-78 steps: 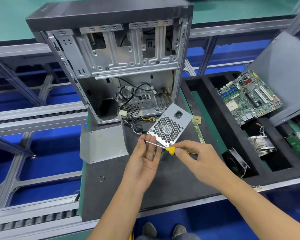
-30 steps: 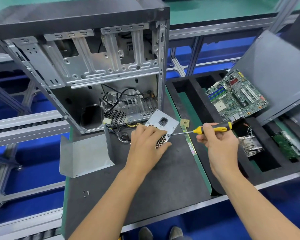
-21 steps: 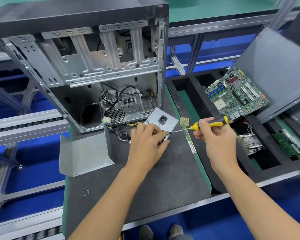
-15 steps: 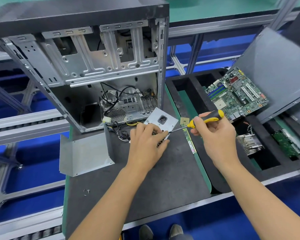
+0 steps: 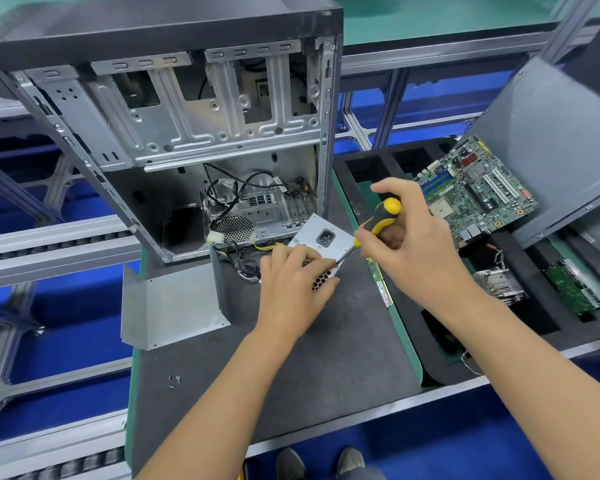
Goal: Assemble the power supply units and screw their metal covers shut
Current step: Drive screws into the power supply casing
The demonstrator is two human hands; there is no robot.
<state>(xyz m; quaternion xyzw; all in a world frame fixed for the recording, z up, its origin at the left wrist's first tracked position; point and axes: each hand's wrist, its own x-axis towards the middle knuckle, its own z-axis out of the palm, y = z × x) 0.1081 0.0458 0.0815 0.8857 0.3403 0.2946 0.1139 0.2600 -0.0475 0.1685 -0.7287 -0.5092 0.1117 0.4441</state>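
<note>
I stood at an electronics assembly line in a factory. In front of me a stripped computer case (image 5: 174,133) sat open on a dark anti-static mat (image 5: 291,358) over the tabletop. A black foam tray (image 5: 371,168) to my right held a motherboard (image 5: 475,192) and a heatsink (image 5: 496,282). Roller conveyor rails (image 5: 49,237) in aluminium framing ran past on my left.

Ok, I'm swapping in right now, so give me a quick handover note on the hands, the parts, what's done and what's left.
Left hand presses flat on the power supply unit, steadying it on the mat.
Right hand grips the screwdriver, tip at the unit's near right edge.
Done: cover on the unit.
Left: finish this screw; whether others are in cannot be seen. Loose screws lie near the mat's left edge.
</note>
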